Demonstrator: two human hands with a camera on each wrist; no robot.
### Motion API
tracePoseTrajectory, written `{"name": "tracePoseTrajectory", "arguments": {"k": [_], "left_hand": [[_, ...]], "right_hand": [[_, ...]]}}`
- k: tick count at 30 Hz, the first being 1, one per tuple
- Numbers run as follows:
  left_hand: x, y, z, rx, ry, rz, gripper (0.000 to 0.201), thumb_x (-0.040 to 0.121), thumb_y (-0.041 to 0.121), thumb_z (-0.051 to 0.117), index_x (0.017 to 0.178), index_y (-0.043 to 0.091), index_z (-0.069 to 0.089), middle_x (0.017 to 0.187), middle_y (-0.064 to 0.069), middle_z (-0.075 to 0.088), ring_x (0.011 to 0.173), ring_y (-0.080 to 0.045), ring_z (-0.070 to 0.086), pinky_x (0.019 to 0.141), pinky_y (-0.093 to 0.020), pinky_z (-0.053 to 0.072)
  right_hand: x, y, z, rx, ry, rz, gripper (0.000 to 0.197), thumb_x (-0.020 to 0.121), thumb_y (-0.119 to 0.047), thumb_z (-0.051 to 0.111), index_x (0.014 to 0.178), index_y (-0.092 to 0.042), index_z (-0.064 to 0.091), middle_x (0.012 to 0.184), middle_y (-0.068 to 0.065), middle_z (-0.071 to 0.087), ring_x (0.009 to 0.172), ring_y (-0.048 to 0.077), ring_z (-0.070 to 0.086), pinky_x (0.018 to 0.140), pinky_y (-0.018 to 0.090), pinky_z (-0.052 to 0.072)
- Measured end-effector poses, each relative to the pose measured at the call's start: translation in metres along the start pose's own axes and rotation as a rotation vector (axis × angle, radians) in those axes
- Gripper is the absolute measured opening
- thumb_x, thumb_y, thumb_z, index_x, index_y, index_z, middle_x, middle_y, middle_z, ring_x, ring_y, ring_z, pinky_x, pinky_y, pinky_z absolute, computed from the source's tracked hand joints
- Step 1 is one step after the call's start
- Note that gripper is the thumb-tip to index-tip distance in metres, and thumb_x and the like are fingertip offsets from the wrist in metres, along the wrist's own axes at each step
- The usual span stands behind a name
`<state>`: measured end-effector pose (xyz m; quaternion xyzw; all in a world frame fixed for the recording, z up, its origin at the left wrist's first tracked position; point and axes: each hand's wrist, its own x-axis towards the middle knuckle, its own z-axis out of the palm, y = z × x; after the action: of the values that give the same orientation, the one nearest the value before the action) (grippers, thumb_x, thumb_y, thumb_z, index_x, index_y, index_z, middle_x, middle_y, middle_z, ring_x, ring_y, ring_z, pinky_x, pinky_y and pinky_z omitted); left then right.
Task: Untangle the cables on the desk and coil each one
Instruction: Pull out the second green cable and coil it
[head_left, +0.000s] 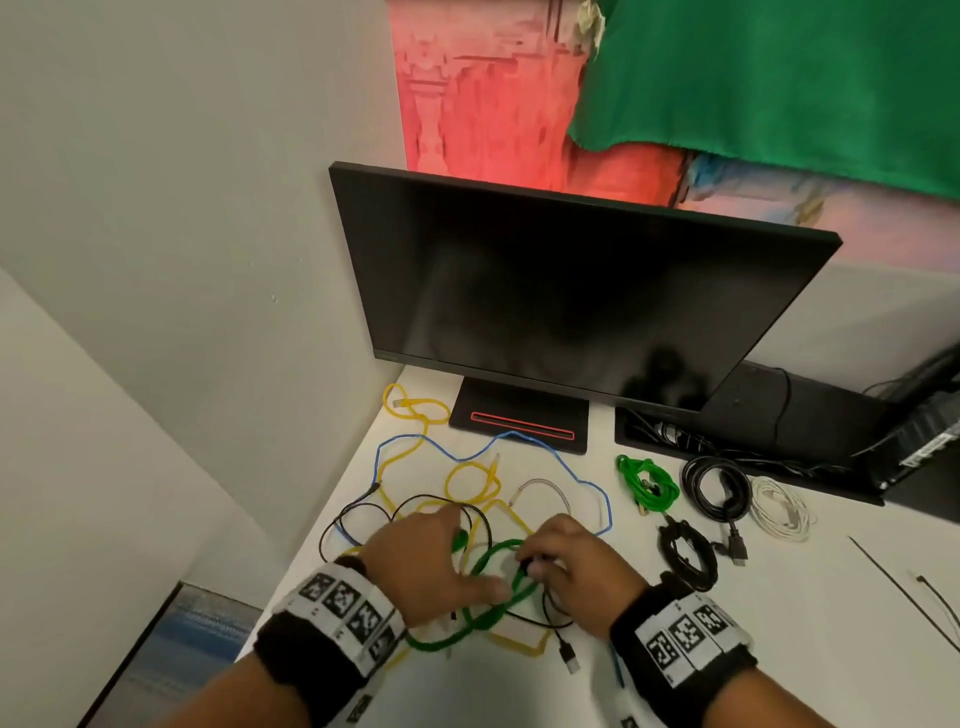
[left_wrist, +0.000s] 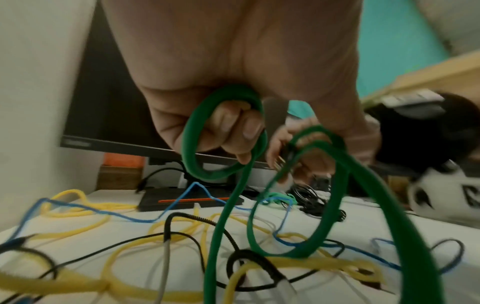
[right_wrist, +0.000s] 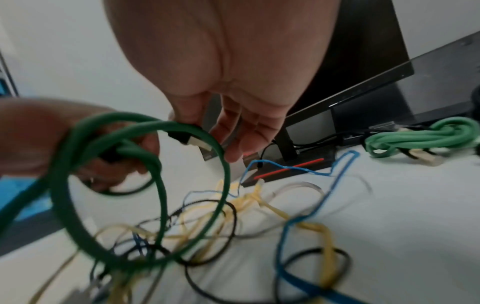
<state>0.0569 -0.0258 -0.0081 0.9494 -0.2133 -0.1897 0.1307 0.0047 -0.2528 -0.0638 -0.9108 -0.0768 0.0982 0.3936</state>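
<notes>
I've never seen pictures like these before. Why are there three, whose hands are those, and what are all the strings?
No robot here: a person wears three cameras. The big picture comes from one on the head, looking down; the other two sit on the wrists, looking along the fingers. The strings are cables on a white desk in front of a dark monitor. Yellow, blue and black ones lie tangled. The left hand grips loops of a dark green cable, and the right hand pinches a plug beside those loops. To the right lie finished bundles: light green, black and white.
</notes>
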Motion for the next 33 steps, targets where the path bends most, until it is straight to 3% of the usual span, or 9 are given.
{"name": "tracePoseTrajectory", "arguments": {"k": [4,9,13,17,22,24,28,30,33], "left_hand": [[-0.001,0.021,0.014,0.135,-0.083,0.135,0.064,0.055,0.082,0.051,0.087,0.028,0.04,0.071,0.011,0.051,0.07,-0.016,0.058,0.057,-0.027,0.038],[0.002,0.019,0.011,0.08,-0.054,0.102,0.024,0.077,0.05,0.05,0.083,0.027,0.045,0.068,0.01,0.049,0.067,-0.014,0.052,0.056,-0.027,0.037],[0.01,0.008,0.009,0.018,0.024,-0.022,0.023,0.081,0.046,0.055,0.086,0.023,0.052,0.074,0.009,0.054,0.074,-0.015,0.058,0.063,-0.027,0.046],[0.014,-0.005,0.003,-0.2,0.052,-0.073,0.03,0.079,0.049,0.068,0.073,0.028,0.047,0.074,0.009,0.055,0.071,-0.011,0.057,0.061,-0.026,0.045],[0.017,-0.028,-0.019,-0.658,0.203,-0.127,0.043,0.083,0.049,0.07,0.059,0.017,0.053,0.05,0.007,0.044,0.046,-0.008,0.04,0.052,-0.027,0.035],[0.018,-0.036,-0.034,-0.959,0.268,-0.207,0.043,0.087,0.04,0.067,0.054,0.016,0.054,0.047,0.004,0.038,0.044,-0.014,0.032,0.048,-0.026,0.027],[0.015,-0.041,-0.068,-1.215,0.371,-0.231,0.037,0.095,0.03,0.056,0.065,0.007,0.059,0.044,0.002,0.033,0.042,-0.014,0.027,0.042,-0.026,0.028],[0.014,-0.035,-0.081,-1.341,0.36,-0.208,0.034,0.095,0.027,0.05,0.072,0.004,0.058,0.044,0.001,0.035,0.039,-0.013,0.026,0.04,-0.025,0.027],[0.014,-0.022,-0.09,-1.492,0.282,-0.122,0.033,0.094,0.023,0.045,0.073,0.002,0.057,0.044,0.0,0.034,0.039,-0.015,0.022,0.042,-0.026,0.027]], "right_hand": [[0.011,-0.025,-0.009,0.089,0.079,-0.01,0.02,0.099,-0.014,0.055,0.1,-0.022,0.073,0.101,-0.014,0.054,0.099,0.001,0.055,0.09,0.014,0.041],[0.009,-0.03,-0.021,0.22,0.002,0.132,0.014,0.09,-0.028,0.069,0.086,-0.04,0.062,0.094,-0.012,0.062,0.079,-0.002,0.056,0.076,0.018,0.043],[0.006,-0.035,-0.021,0.236,-0.016,0.1,0.015,0.078,-0.05,0.071,0.081,-0.038,0.062,0.099,-0.013,0.061,0.082,0.001,0.058,0.076,0.019,0.045],[0.009,-0.029,-0.021,0.347,-0.034,0.169,0.037,0.07,-0.065,0.063,0.069,-0.028,0.067,0.098,-0.003,0.066,0.084,0.014,0.065,0.084,0.034,0.053],[0.012,0.004,-0.026,0.166,0.117,0.389,0.04,0.081,-0.062,0.064,0.076,-0.025,0.049,0.074,-0.006,0.055,0.066,0.012,0.051,0.063,0.028,0.043],[0.012,0.017,-0.032,0.049,0.17,0.528,0.038,0.087,-0.056,0.062,0.084,-0.021,0.048,0.082,-0.003,0.057,0.071,0.014,0.055,0.068,0.031,0.047],[0.007,0.023,-0.041,-0.321,0.081,0.704,0.041,0.089,-0.035,0.061,0.124,-0.022,0.046,0.13,0.006,0.046,0.109,0.028,0.059,0.092,0.038,0.051],[0.011,0.012,-0.048,-0.419,0.229,0.57,0.043,0.09,-0.032,0.057,0.132,-0.025,0.05,0.137,0.003,0.045,0.118,0.026,0.055,0.097,0.038,0.049],[0.017,-0.022,-0.056,-0.263,0.367,0.189,0.044,0.09,-0.051,0.055,0.127,-0.028,0.06,0.129,-0.015,0.05,0.117,0.01,0.051,0.1,0.03,0.043]]}}
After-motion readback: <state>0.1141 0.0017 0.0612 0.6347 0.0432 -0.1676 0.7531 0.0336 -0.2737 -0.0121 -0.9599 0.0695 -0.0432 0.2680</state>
